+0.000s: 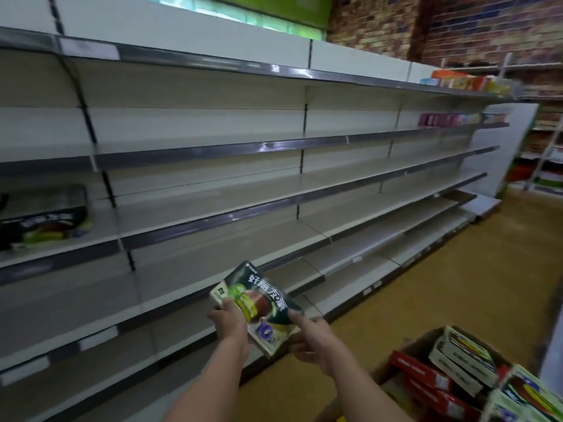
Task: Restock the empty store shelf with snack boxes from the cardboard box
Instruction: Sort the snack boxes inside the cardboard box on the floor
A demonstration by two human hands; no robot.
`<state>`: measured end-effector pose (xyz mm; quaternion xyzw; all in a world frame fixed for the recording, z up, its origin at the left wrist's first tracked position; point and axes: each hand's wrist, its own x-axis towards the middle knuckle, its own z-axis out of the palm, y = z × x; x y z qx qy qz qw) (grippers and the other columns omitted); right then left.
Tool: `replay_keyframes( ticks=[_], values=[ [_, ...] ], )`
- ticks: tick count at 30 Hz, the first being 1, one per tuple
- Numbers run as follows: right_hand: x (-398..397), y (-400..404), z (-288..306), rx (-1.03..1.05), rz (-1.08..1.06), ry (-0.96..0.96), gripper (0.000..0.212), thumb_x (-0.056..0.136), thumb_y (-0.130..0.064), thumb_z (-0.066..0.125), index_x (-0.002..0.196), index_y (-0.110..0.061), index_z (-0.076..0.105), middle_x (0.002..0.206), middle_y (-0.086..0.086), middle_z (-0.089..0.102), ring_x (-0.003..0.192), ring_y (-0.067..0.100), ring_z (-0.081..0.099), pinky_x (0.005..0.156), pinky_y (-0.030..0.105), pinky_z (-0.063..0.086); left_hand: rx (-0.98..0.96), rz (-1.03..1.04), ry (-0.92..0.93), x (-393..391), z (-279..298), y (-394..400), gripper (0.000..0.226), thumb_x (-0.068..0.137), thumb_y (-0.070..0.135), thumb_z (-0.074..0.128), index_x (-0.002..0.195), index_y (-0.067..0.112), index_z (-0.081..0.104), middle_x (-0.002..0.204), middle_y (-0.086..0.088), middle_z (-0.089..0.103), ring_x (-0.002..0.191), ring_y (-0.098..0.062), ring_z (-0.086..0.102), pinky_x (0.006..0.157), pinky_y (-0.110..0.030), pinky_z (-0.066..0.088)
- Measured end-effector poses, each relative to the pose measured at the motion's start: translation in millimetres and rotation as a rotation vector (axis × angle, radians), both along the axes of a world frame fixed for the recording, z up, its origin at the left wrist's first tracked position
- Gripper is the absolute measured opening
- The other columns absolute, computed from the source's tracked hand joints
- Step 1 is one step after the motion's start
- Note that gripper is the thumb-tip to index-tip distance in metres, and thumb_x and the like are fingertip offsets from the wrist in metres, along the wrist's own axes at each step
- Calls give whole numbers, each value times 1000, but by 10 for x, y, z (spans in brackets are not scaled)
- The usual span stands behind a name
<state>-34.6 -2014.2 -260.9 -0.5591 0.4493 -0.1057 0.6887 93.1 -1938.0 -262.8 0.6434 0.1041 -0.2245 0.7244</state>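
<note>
Five long shelves point(213, 184) stand bare beside brick wall point(380, 22) and yellow floor point(457, 284).

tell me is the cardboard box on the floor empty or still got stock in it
Still stocked. The cardboard box at lower right holds red boxes and several green-and-white snack boxes standing in it.

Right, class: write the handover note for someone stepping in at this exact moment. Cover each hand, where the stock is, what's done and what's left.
Left hand and right hand both grip one dark snack box, held tilted in front of the shelves.
Cardboard box sits on the floor at lower right, with more green-and-white and red boxes inside.
Done: one matching box on shelf lies at far left.
Left: place the held box on the shelf, then carry on from the cardboard box; most of the shelving nearby is bare.
</note>
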Motion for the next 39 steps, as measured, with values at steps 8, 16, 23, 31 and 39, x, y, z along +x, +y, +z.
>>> replay_keyframes(
  ticks=[8, 16, 23, 31, 39],
  values=[
    [1068, 380, 135, -25, 108, -154, 31, 92, -5, 58, 121, -11, 50, 106, 16, 68, 83, 26, 67, 74, 41, 59, -135, 97, 41, 902, 5, 551, 32, 101, 21, 38, 131, 11, 37, 117, -22, 57, 95, -34, 59, 90, -54, 49],
    [1920, 646, 391, -207, 207, -284, 28, 91, 1, 55, 116, -12, 52, 106, 15, 66, 88, 24, 68, 75, 35, 57, 139, 54, -222, 1771, 166, 1196, 31, 89, 2, 52, 119, 9, 49, 102, -15, 62, 91, -32, 62, 80, -48, 56],
    [2544, 864, 448, -536, 50, -116, 24, 89, -15, 63, 105, -14, 46, 105, 8, 61, 95, 21, 62, 86, 42, 54, 165, 32, -335, 2095, 286, 1394, 24, 90, 6, 55, 111, 13, 46, 101, -8, 59, 89, -24, 56, 73, -32, 44],
    [3202, 718, 463, -784, 119, -24, 38, 91, -26, 57, 127, -19, 48, 119, 10, 57, 103, 30, 60, 81, 39, 50, 254, -61, -417, 2508, 410, 1324, 35, 96, 13, 50, 124, 22, 31, 106, -1, 49, 76, -13, 46, 72, -32, 37],
    [3960, 305, 611, -806, 162, -122, 37, 90, -24, 55, 126, -17, 50, 118, 13, 54, 95, 31, 59, 78, 42, 52, 296, -32, -460, 3209, 533, 984, 35, 91, 13, 55, 124, 13, 45, 118, -10, 54, 101, -25, 54, 81, -35, 46]
  ],
)
